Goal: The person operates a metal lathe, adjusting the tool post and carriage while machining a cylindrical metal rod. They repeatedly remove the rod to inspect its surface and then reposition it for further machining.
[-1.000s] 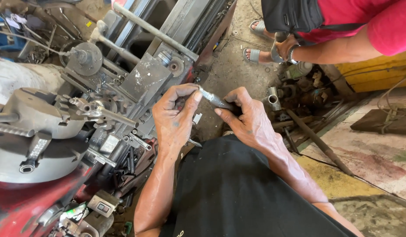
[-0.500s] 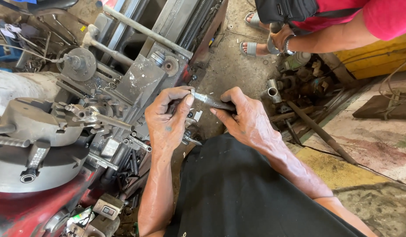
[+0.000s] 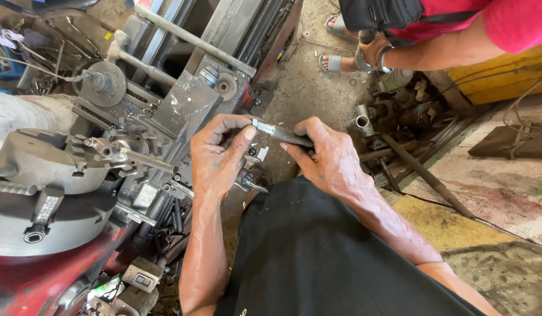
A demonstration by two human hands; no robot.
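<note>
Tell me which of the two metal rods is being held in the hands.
The short rod, pinched between the left hand and right hand. The long rod lies untouched across the lathe.

Both hands (image 3: 277,152) raised — fingers pinched together.

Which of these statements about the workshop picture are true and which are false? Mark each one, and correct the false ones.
1. Both hands hold one slim metal tool. True: the left hand pinches its tip, the right hand grips its dark shaft.
2. The lathe chuck lies to the person's right. False: it is on the left.
3. Another person in a red shirt stands nearby. True.
4. That person wears closed boots. False: sandals.
5. The right hand rests on the chuck. False: it is apart from it, holding the tool.
</note>
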